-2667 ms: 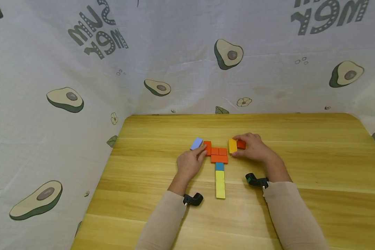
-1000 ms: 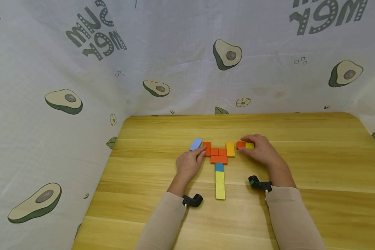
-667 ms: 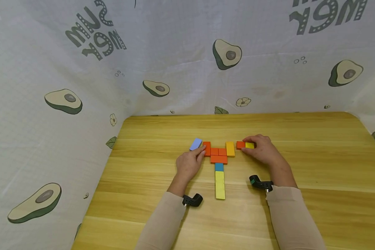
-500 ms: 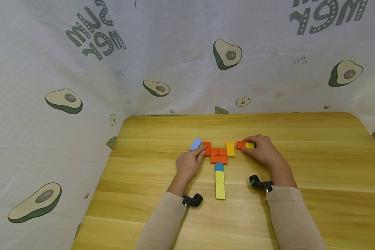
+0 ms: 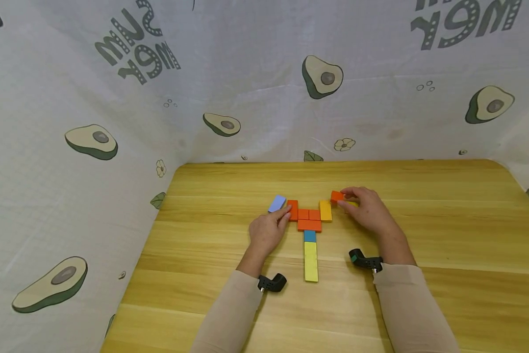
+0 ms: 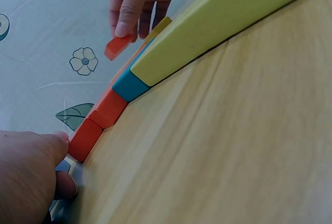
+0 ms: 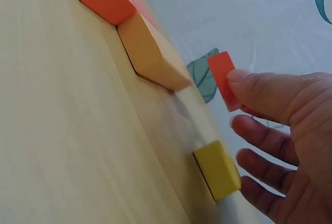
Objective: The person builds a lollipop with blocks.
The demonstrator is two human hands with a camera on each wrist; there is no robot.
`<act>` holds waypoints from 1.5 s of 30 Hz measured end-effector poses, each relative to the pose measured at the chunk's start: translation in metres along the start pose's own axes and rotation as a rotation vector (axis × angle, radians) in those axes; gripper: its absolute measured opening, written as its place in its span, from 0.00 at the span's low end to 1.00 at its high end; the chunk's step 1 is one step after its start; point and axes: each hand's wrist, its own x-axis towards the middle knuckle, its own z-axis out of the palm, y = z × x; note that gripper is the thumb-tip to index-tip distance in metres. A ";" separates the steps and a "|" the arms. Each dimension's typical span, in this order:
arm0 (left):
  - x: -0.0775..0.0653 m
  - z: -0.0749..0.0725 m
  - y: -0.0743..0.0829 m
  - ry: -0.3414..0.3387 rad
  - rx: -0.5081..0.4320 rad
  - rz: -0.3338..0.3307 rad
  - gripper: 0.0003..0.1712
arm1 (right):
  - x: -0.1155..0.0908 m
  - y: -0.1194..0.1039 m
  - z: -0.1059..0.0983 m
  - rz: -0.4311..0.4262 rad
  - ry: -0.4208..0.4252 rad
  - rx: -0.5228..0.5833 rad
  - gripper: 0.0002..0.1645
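Note:
My left hand (image 5: 266, 233) rests its outstretched index fingertip on the upright orange-red block (image 5: 293, 211) at the left of a flat block figure. Thumb and fingers of my right hand (image 5: 366, 210) pinch a small orange-red block (image 7: 222, 76), raised off the table in the right wrist view. Below that hand lies a small yellow block (image 7: 217, 169), partly hidden by it in the head view. The figure also has smaller orange-red blocks (image 5: 309, 225), an amber block (image 5: 325, 211) on its right, a blue block (image 5: 310, 236) and a long pale-yellow block (image 5: 311, 262).
A lavender block (image 5: 277, 202) lies tilted beside the left fingers. The wooden table (image 5: 229, 181) meets a hanging white cloth (image 5: 264, 73) printed with avocados at the back and left. A black wrist device (image 5: 365, 260) sits at each sleeve.
My right hand has set the amber block against the figure, moved to the small blocks on the right, and lifted the orange-red one away from the yellow one. The left hand stays put.

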 end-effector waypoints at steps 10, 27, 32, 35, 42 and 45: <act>0.000 -0.001 -0.002 0.003 0.001 0.005 0.20 | 0.006 -0.016 0.021 -0.070 0.016 0.029 0.27; 0.001 0.000 0.000 -0.038 0.039 -0.015 0.21 | 0.014 -0.046 0.059 -0.154 0.112 -0.088 0.23; 0.000 0.000 0.002 -0.052 0.034 -0.031 0.21 | 0.014 -0.047 0.061 -0.139 0.090 -0.117 0.24; 0.001 0.000 0.002 -0.051 0.034 -0.037 0.21 | 0.016 -0.047 0.061 -0.130 0.070 -0.105 0.23; 0.002 0.000 0.000 -0.044 0.039 -0.033 0.21 | 0.018 -0.048 0.061 -0.130 0.055 -0.065 0.19; 0.002 0.000 -0.001 -0.048 0.038 -0.039 0.21 | 0.018 -0.049 0.060 -0.133 0.046 -0.064 0.18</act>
